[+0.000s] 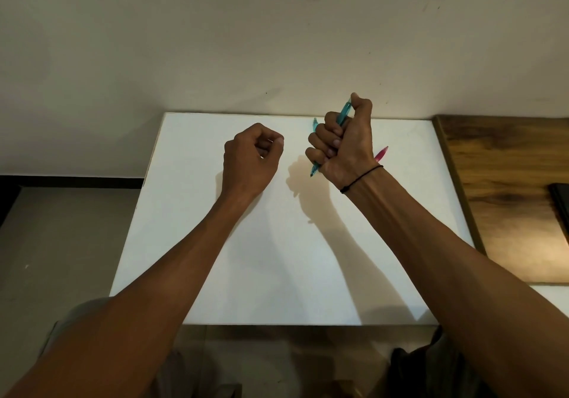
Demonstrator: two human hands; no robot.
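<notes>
The right hand has its grip clamped fist-wise round the teal pens, thumb on top, tips angled down over the white bench. A pink pen pokes out behind the wrist, probably in the same fist, though the hand hides that. Pens are light, stiff and smooth-barrelled, so a bundle may slip lengthwise; mid-barrel is the place to hold. The left hand hovers beside it, fingers curled on nothing.
</notes>
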